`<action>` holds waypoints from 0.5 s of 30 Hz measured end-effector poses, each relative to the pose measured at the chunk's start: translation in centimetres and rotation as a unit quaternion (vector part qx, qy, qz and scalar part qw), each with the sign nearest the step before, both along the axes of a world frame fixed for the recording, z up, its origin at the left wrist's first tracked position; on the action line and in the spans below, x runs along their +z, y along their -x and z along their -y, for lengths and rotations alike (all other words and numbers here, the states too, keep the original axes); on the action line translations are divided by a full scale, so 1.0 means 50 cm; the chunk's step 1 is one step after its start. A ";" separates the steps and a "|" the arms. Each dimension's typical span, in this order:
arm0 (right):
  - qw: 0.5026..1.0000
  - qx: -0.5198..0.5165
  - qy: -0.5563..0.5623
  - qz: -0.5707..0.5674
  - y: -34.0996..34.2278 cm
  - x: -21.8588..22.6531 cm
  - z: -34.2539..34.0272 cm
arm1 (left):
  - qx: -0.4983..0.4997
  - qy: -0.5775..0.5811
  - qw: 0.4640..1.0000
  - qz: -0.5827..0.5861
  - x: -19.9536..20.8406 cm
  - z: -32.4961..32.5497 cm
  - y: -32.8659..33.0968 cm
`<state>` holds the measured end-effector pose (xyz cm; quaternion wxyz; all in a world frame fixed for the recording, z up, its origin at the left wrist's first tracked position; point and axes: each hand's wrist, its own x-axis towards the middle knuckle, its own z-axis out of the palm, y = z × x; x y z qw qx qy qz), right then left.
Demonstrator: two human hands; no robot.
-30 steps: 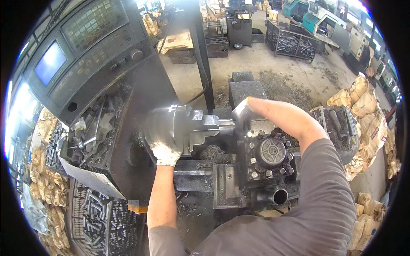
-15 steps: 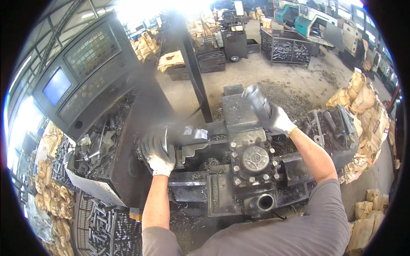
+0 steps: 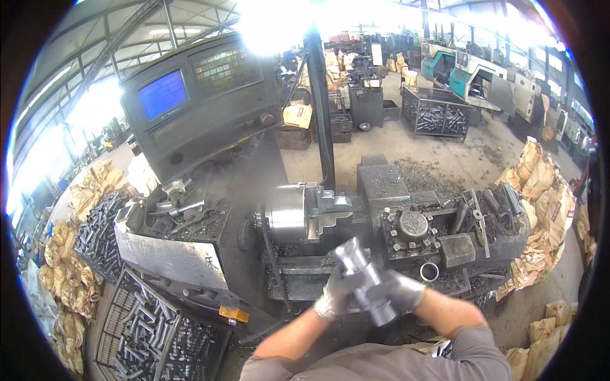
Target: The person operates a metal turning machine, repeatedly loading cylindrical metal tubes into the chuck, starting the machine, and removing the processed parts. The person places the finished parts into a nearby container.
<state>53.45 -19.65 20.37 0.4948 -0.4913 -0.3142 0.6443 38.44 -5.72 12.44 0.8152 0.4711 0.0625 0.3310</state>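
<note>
The lathe (image 3: 257,174) spreads to either side of its chuck (image 3: 287,208), and whether that chuck is turning cannot be told; if it were, the worst outcome would be cloth drawn in by leaning too close. The control panel (image 3: 200,114), above and to the left of the chuck, is well apart from both hands, so a stop could come late if anything snagged. The tool block (image 3: 413,225), right of the chuck, has hard edges that could bruise knuckles or dent a part swung carelessly past it. Below and to the right of the chuck, the gloved left hand (image 3: 340,292) and right hand (image 3: 397,293) are both curled partway closed around one shiny metal piece (image 3: 367,279). It sits tilted, near the chuck but apart from it, its upper end leaning that way. Being smooth, and perhaps oily, it could twist or slide out if either grip loosened, and fall hard enough to nick its surface. Smallest of all, the shavings (image 3: 298,251) just below the chuck could cut through a glove or cling to the piece and scratch it.
</note>
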 end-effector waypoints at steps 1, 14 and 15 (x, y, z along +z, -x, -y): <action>0.999 -0.028 0.015 -0.030 0.021 -0.096 0.008 | -0.127 0.184 0.975 0.015 0.011 0.038 0.015; 0.850 -0.147 -0.158 0.481 0.040 -0.429 0.096 | 0.045 0.189 0.944 -0.267 -0.300 0.081 0.000; 0.874 -0.133 0.039 0.465 0.023 -0.432 0.127 | 0.036 0.257 0.938 -0.230 -0.250 0.090 -0.001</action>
